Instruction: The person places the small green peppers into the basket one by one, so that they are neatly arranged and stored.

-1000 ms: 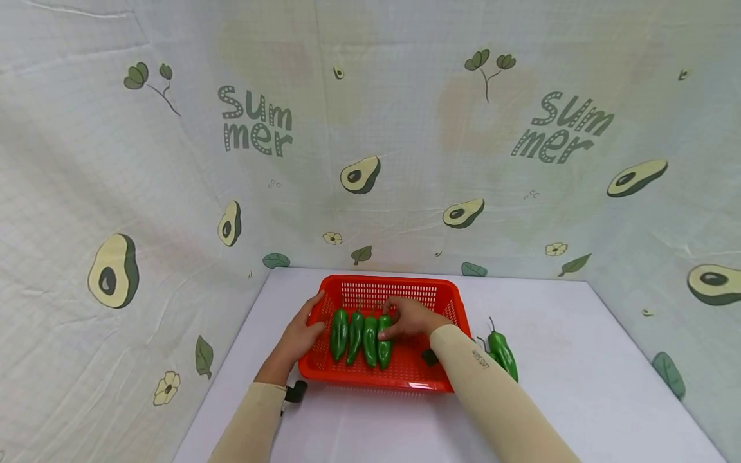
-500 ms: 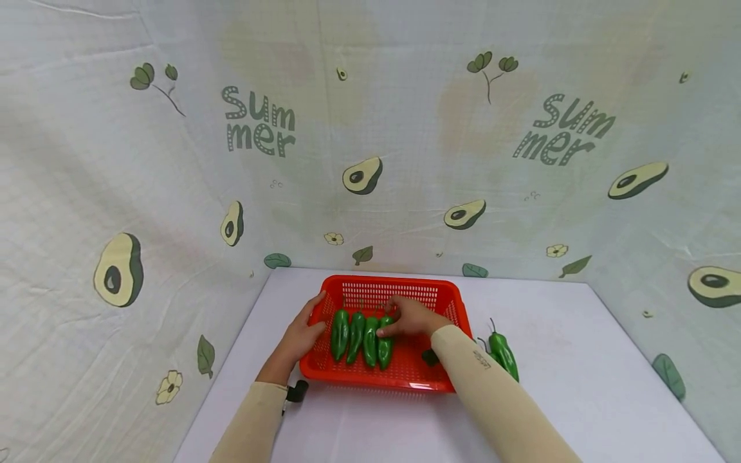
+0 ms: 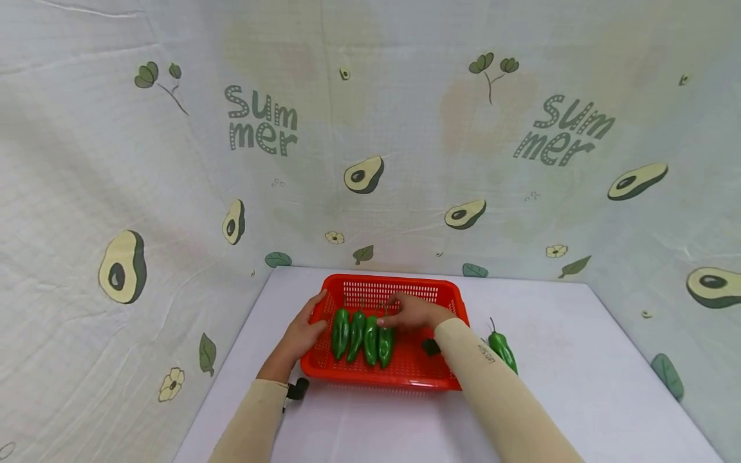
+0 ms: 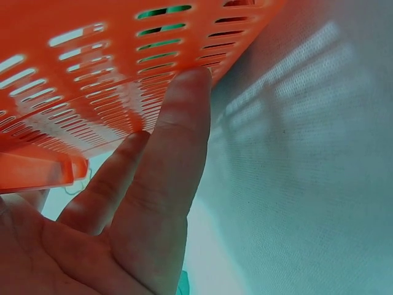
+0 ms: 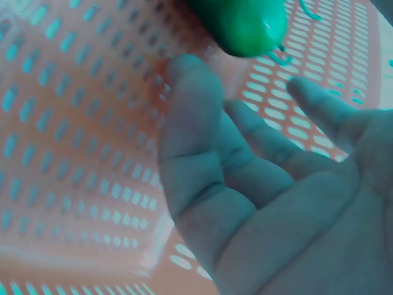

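Observation:
A red plastic basket (image 3: 393,382) with slotted walls stands on the table, several glossy green chili peppers lying side by side in its left half. My left hand (image 3: 302,334) grips its left rim, thumb over the edge; in the left wrist view its fingers (image 4: 178,129) press against the outer wall. Inside the basket, my right hand (image 3: 418,313) hovers by the stem end of the rightmost chili pepper (image 3: 386,347). The right wrist view shows those fingers (image 5: 193,117) loosely bent, holding nothing, just short of a chili pepper (image 5: 245,27).
Right of the basket, another green chili pepper (image 3: 502,350) lies on the white table (image 3: 556,360), with a bit of a second beside it, mostly hidden by the right sleeve (image 3: 492,379). A patterned cloth (image 3: 405,128) surrounds the table at the back and sides.
My right hand has let go of the rightmost chili pepper and shifted slightly up and to the right. The left hand stays on the rim. The view has shifted slightly.

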{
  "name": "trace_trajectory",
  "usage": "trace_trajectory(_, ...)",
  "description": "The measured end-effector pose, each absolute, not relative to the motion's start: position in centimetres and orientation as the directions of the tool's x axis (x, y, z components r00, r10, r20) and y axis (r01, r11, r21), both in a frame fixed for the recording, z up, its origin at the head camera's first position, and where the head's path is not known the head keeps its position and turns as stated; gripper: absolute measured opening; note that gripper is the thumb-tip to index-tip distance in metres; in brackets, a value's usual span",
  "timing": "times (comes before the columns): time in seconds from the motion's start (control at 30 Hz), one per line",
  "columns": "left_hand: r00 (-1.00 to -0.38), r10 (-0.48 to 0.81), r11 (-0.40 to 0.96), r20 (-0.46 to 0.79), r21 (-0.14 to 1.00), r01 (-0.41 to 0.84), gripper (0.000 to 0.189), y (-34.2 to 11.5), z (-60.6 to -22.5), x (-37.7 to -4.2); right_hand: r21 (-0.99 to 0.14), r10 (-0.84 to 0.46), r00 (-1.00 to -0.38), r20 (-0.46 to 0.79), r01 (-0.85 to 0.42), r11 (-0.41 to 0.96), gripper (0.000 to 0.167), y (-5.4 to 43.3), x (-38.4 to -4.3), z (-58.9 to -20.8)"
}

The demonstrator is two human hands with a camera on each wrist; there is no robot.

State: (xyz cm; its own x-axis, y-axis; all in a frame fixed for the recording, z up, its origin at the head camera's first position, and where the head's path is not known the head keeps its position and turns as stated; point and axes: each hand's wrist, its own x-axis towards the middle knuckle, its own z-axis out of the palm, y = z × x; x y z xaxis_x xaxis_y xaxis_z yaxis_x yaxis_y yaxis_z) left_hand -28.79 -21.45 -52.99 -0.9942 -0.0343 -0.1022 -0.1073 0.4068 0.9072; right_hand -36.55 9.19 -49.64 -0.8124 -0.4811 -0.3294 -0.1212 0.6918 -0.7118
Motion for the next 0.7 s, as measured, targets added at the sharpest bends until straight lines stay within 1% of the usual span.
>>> trace_trajectory(0.13, -0.994, -0.024, 0.409, -0.108, 0.906, -0.108, 0.074, -21.3, -53.0, -28.9, -0.693, -0.510, -0.786, -0.349, -0.149, 0.705, 0.070, 10.0, -36.4, -48.1)
trace_trajectory(0.3, -0.994, -0.030, 0.401, -0.106, 0.910, -0.109, 0.074, -21.3, -53.1, -28.9, -0.672, -0.553, -0.778, -0.298, -0.241, 0.700, 0.061, 11.5, -36.3, -45.4)
trace_trajectory(0.5, -0.992, -0.024, 0.391, -0.122, 0.912, -0.122, 0.076, -21.3, -53.2, -28.7, -0.610, -0.568, -0.800, -0.193, -0.355, 0.708, 0.061, 14.2, -34.3, -42.2)
trace_trajectory(0.6, -0.992, -0.019, 0.396, -0.121, 0.911, -0.119, 0.076, -21.2, -53.0, -28.7, -0.606, -0.562, -0.815, -0.139, -0.380, 0.699, 0.058, 16.0, -32.9, -40.3)
trace_trajectory(0.7, -0.993, -0.014, 0.403, -0.113, 0.909, -0.109, 0.076, -21.1, -52.8, -28.9, -0.619, -0.532, -0.842, -0.085, -0.374, 0.691, 0.053, 18.4, -32.0, -39.3)
